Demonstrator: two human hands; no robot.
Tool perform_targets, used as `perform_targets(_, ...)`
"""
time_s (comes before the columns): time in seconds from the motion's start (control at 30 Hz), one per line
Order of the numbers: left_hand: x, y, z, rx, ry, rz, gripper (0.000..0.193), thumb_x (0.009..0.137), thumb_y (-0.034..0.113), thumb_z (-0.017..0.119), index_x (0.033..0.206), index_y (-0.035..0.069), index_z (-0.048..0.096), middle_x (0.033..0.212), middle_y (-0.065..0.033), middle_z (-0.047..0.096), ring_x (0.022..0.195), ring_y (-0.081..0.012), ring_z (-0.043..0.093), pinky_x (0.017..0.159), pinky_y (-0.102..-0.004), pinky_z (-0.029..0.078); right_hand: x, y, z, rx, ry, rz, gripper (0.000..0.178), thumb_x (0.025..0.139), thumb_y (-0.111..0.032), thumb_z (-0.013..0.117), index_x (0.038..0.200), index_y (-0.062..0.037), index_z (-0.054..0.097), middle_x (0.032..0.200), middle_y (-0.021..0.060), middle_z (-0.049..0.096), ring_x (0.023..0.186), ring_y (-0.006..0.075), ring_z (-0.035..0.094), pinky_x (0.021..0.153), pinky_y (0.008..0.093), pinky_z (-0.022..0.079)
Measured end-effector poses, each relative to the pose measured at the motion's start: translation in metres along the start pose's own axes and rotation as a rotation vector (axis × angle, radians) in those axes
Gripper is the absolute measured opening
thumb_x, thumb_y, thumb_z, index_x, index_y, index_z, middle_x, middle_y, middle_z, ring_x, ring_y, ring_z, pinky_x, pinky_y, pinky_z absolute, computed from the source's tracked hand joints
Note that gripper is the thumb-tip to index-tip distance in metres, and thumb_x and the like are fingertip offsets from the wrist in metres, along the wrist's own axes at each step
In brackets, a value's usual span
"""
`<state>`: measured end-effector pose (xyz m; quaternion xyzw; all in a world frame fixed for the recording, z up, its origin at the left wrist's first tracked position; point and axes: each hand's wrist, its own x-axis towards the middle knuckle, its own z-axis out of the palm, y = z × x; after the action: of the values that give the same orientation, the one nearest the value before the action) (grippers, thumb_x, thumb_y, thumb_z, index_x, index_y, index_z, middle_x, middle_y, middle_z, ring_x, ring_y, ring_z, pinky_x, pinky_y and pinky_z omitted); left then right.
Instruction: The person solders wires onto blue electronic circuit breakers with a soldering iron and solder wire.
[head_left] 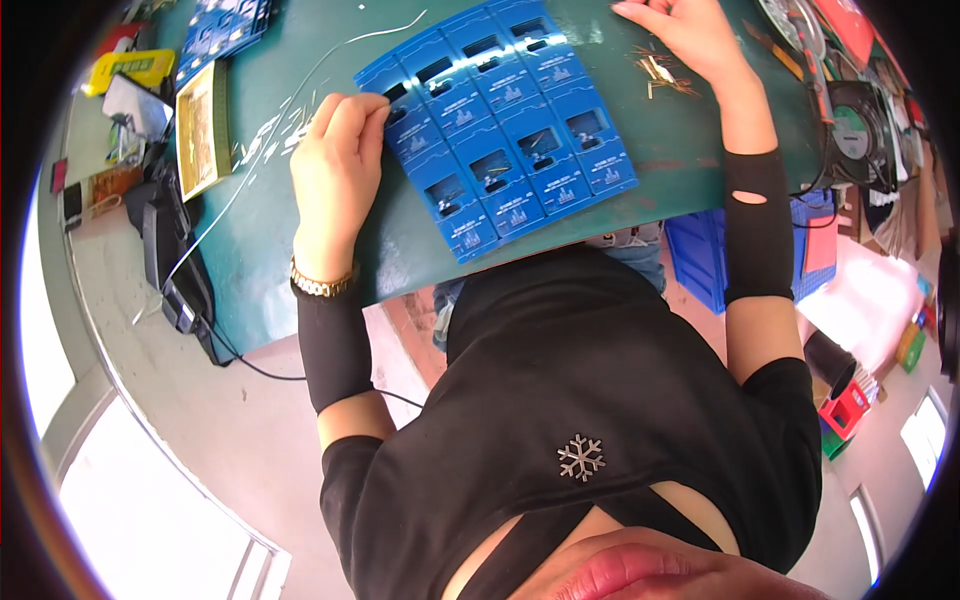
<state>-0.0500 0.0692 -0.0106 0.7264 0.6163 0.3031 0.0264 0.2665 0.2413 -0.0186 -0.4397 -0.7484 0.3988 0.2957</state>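
A blue panel of joined circuit boards (515, 130), with dark rectangular cutouts and small metal parts, lies slightly turned on the green table. At its upper left edge my left hand (345, 140) has its fingers drawn together, the tips touching the leftmost board beside a cutout. Whatever sits between those tips is hidden. Beyond the panel's right side, my right hand (690, 35) is partly cut off by the top of the picture, thumb and finger pinched; I cannot make out anything in them. Just below that hand lies a loose pile of thin brass-coloured pins (662, 75).
On the left stand a yellow-rimmed tray (224, 130), another blue board panel (222, 30) and a black device (170, 250). A thin white wire (290, 100) crosses the table among white scraps. At right are a black fan (862, 135) and, below the tabletop, a blue crate (700, 260).
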Motion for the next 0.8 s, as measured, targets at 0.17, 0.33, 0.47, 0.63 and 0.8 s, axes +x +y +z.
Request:
perform_targets(0.17,0.0,0.001,-0.001,0.03,-0.012,0.029,0.005,0.086,0.008,0.07,0.091,0.009,0.069,0.08,-0.0067,0.063,0.07,-0.026,0.064,0.064,-0.0331,0.05,-0.001,-0.004,0.001,-0.041,0.172,-0.054,0.033,0.081,0.003,0.072,0.113,-0.0017,0.062,0.075,-0.002,0.056,0.063,0.004,0.049,0.058,0.0203,0.043)
perform_targets(0.33,0.001,-0.006,0.003,0.031,0.012,0.002,0.007,0.083,0.011,0.073,0.09,0.011,0.072,0.083,-0.0027,0.064,0.08,-0.0212,0.061,0.081,-0.033,0.043,0.0,0.007,-0.002,0.087,0.04,0.067,0.019,0.081,0.001,0.073,0.099,-0.001,0.067,0.077,0.0014,0.06,0.067,0.008,0.056,0.061,0.0232,0.046)
perform_targets(0.47,0.003,-0.005,0.003,0.044,0.034,0.062,0.01,0.08,0.013,0.075,0.09,0.013,0.075,0.087,-0.0001,0.064,0.087,-0.0201,0.058,0.082,-0.0332,0.043,-0.003,-0.01,0.0,-0.224,0.078,-0.126,0.011,0.079,-0.005,0.074,0.087,-0.0004,0.069,0.08,0.0102,0.063,0.073,0.0217,0.063,0.066,0.0312,0.05)
perform_targets(0.63,0.001,-0.005,0.003,0.044,0.054,0.054,0.013,0.08,0.015,0.076,0.093,0.017,0.077,0.092,0.0011,0.063,0.092,-0.0207,0.057,0.087,-0.0345,0.041,-0.004,-0.007,0.009,-0.502,0.138,-0.184,0.009,0.084,-0.01,0.067,0.085,-0.0009,0.065,0.085,0.0161,0.062,0.082,0.0345,0.063,0.072,0.0401,0.05)
perform_targets(0.8,-0.001,0.001,-0.003,0.284,0.022,0.132,0.022,0.081,0.019,0.076,0.102,0.023,0.077,0.103,0.0021,0.064,0.106,-0.0232,0.057,0.099,-0.0438,0.034,-0.007,-0.005,0.016,-0.644,0.154,-0.15,0.005,0.089,-0.006,0.058,0.086,-0.0025,0.057,0.09,0.0181,0.06,0.087,0.0376,0.061,0.075,0.0454,0.048)
